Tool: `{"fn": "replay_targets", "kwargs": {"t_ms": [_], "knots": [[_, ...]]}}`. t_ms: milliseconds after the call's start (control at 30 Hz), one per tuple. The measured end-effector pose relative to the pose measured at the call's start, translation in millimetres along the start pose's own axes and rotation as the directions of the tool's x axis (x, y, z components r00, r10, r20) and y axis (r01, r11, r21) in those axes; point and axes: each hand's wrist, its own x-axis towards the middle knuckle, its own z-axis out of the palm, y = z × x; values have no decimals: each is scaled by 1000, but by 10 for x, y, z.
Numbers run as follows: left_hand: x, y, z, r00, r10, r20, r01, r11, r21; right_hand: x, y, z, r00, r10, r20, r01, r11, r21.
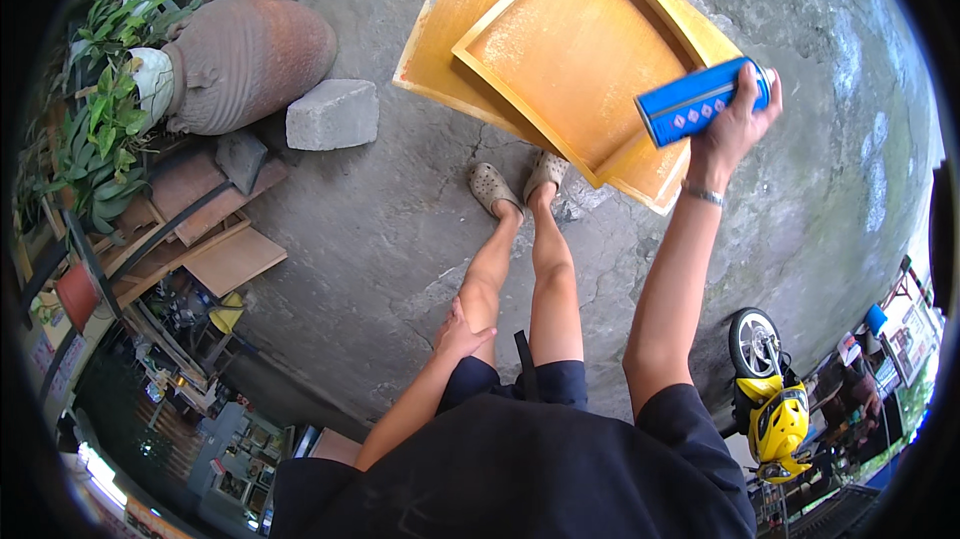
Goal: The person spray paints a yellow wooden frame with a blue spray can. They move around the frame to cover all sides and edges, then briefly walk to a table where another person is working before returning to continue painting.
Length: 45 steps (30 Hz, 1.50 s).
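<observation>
On a grey concrete floor (400, 239), a flat orange panel (440, 19) is overlapped by a framed panel (570, 59) of similar colour, both lying just beyond the feet (493, 187). Over the framed panel's right edge, a blue can (690, 107) is held slightly tilted on its side, clamped in the right hand's (737, 124) fingers, while the left hand (460, 334) is laid, fingers extended, against the left leg (487, 274).
</observation>
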Motion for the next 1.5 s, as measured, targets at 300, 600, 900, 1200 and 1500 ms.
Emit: {"fn": "replay_targets", "kwargs": {"t_ms": [300, 600, 900, 1200, 1500], "knots": [[124, 516, -361, 984, -177, -14, 177, 981, 81, -1111, 577, 555, 950, 159, 268, -64, 942, -330], [131, 804, -441, 981, -193, -20, 194, 976, 98, -1731, 524, 602, 796, 402, 453, -154, 858, -491], [135, 892, -416, 969, -248, 2, 247, 964, 98, -303, 651, 950, 996, -40, 74, 62, 945, -321], [145, 845, -396, 971, -240, -6, 240, 969, 62, -1381, 568, 603, 855, 341, 391, -143, 879, -454], [151, 891, -402, 976, -217, -29, 219, 971, 93, -1075, 639, 777, 868, 308, 389, -104, 879, -465]]}}
